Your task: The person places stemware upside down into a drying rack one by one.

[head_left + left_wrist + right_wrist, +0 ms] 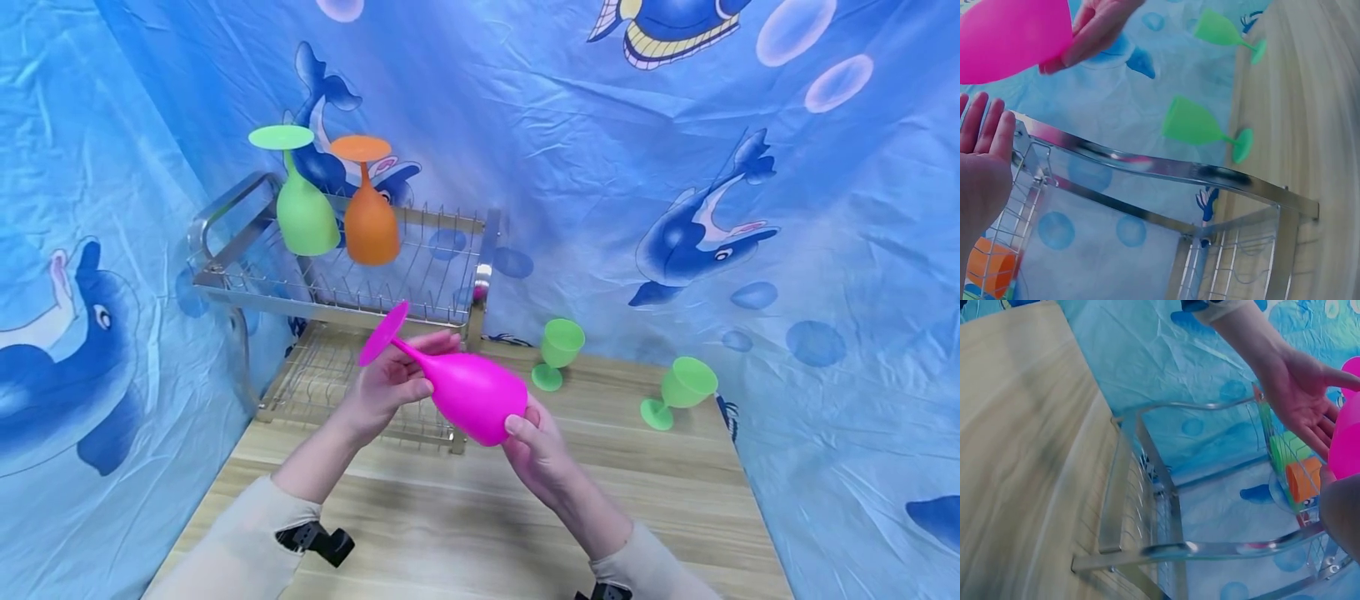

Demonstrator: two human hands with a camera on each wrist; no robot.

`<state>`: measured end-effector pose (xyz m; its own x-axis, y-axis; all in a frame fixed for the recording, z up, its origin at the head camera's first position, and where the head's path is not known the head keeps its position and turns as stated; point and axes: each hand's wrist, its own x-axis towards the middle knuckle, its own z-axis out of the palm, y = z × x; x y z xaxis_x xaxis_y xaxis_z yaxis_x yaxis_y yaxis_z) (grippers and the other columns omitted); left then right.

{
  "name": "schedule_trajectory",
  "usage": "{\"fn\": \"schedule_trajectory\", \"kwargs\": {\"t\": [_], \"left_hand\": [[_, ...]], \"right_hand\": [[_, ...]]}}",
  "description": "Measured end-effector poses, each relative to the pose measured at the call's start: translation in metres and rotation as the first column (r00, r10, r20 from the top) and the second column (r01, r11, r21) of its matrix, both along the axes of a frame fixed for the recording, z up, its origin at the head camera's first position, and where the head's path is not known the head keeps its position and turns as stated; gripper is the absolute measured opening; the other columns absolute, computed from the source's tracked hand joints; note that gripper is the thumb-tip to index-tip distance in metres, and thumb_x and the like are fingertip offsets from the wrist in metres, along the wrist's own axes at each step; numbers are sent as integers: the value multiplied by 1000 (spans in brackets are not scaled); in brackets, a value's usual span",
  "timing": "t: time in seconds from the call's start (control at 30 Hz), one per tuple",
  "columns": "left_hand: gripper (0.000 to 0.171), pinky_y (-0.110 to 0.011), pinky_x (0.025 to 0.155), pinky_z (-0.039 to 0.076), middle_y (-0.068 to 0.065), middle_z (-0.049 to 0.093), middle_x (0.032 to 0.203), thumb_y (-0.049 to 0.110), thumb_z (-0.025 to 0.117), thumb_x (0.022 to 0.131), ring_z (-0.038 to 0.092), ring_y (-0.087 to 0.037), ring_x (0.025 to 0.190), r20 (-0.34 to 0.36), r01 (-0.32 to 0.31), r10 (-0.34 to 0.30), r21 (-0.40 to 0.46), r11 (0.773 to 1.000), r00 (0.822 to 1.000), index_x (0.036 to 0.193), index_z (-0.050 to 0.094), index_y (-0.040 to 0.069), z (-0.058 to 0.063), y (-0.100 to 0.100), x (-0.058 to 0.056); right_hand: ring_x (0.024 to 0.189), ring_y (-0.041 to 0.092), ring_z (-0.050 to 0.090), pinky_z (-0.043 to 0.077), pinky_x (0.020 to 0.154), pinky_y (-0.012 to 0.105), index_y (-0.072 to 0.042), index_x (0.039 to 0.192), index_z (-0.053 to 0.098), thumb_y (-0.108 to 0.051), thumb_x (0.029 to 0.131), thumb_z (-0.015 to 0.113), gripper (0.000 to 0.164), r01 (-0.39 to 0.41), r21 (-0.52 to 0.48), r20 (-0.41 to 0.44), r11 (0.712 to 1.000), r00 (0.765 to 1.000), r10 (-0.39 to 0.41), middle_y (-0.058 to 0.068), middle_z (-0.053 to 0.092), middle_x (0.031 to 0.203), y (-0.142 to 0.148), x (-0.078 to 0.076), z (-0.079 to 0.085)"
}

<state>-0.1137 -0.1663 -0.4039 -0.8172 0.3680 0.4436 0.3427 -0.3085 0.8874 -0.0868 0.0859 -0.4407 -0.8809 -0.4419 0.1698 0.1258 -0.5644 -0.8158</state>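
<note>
A bright pink goblet point(480, 396) is tilted in the air in front of the rack, its foot up to the left and its bowl down to the right. My right hand point(538, 450) grips the bowl near the rim, thumb on the near side and fingers behind. By the stem is my left hand point(382, 390), its thumb close to where the stem meets the bowl. In the left wrist view the fingers of the left hand point(986, 153) stretch out straight below the pink bowl point(1016, 40). The right wrist view shows the left palm point(1297, 394) spread.
A two-tier metal dish rack point(330, 310) stands back left. Upside down on its upper tier are a light green goblet point(307, 217) and an orange goblet point(371, 225). Two green goblets point(562, 342) point(686, 383) stand upright on the wooden table point(600, 492) at the back right.
</note>
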Motion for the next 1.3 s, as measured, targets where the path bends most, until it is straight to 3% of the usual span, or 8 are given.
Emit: {"fn": "schedule_trajectory", "kwargs": {"t": [0.13, 0.27, 0.4, 0.6, 0.9, 1.17, 1.3], "left_hand": [[74, -36, 108, 55, -1, 66, 148, 37, 84, 94, 63, -17, 136, -13, 78, -78, -2, 997, 997, 154, 56, 5, 7, 3, -9], [62, -35, 111, 53, 1, 66, 149, 34, 82, 97, 61, -17, 139, -49, 157, -156, 7, 988, 986, 152, 61, 12, 13, 5, -16], [45, -34, 111, 53, 4, 67, 146, 31, 77, 101, 60, -17, 140, -70, 180, -181, -12, 984, 981, 144, 69, 22, 20, 7, -20], [35, -36, 110, 55, 2, 72, 138, 26, 76, 102, 63, -20, 137, -68, 189, -188, -3, 982, 980, 137, 73, 25, 26, 7, -20], [30, -36, 106, 58, 0, 74, 133, 15, 73, 104, 66, -23, 133, -93, 169, -170, -25, 985, 981, 132, 76, 25, 24, 2, -22], [19, -35, 104, 58, -4, 79, 123, 18, 73, 103, 71, -23, 125, -120, 70, -71, -18, 997, 990, 120, 82, 19, 23, 3, -24], [22, -36, 103, 60, -6, 79, 121, 21, 74, 103, 72, -24, 124, -129, 34, -39, -34, 999, 991, 124, 81, 15, 24, 2, -25]], "right_hand": [[114, 14, 68, 56, 105, 27, -8, 138, 55, -17, 90, 78, 53, -9, -23, 41, 1000, 999, 10, 1, 67, 128, -5, 0, -2], [114, 14, 68, 56, 104, 26, -5, 140, 51, -22, 89, 81, 61, -19, -34, 82, 999, 996, 22, 2, 66, 129, -10, 0, -2], [115, 15, 68, 56, 104, 25, -3, 142, 49, -23, 89, 82, 65, -29, -37, 95, 999, 995, 32, 3, 65, 130, -13, -1, -2], [115, 14, 67, 55, 105, 25, -5, 140, 51, -25, 88, 84, 65, -43, -61, 118, 997, 992, 50, 3, 65, 131, -14, -3, -3], [114, 14, 67, 55, 104, 24, -7, 136, 54, -27, 90, 85, 59, -94, -128, 129, 987, 985, 110, 3, 66, 128, -14, -4, -4], [123, 17, 62, 52, 110, 27, -7, 144, 48, -33, 89, 88, 73, -129, -132, 158, 983, 976, 150, 5, 60, 138, -13, -4, -4], [124, 17, 63, 52, 111, 28, -2, 149, 40, -34, 90, 88, 82, -144, -122, 171, 982, 972, 163, 6, 59, 139, -12, -3, -4]]}}
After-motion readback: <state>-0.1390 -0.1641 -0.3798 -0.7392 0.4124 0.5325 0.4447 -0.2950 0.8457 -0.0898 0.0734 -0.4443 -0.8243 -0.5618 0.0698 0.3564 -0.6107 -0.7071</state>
